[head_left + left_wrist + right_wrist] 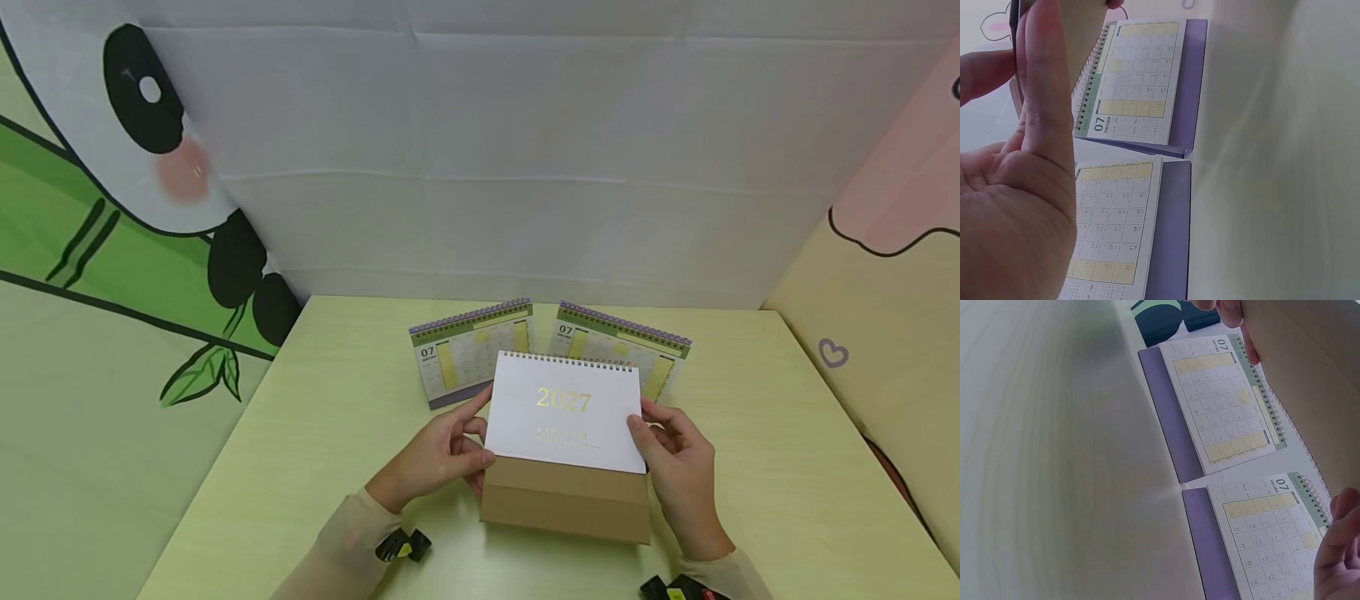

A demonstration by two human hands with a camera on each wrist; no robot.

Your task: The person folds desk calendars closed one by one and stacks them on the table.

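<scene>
A white spiral-bound 2027 desk calendar [566, 417] with a brown cardboard stand [564, 500] is held between both hands. My left hand [441, 446] pinches its left edge, thumb in front near the lower corner of the white cover. At the right edge, my right hand [681, 458] grips with the thumb on the cover and fingers behind. The right wrist view catches the brown back [1316, 381] of the stand. Two other desk calendars stand behind it, a left one [483, 350] and a right one [592, 342], both showing page 07.
All this is on a pale wood-grain table [322, 400]. A white cloth wall [525, 167] rises at its back edge. Cartoon-printed panels flank it, a green one [75, 208] on the left and a cream one [885, 317] on the right.
</scene>
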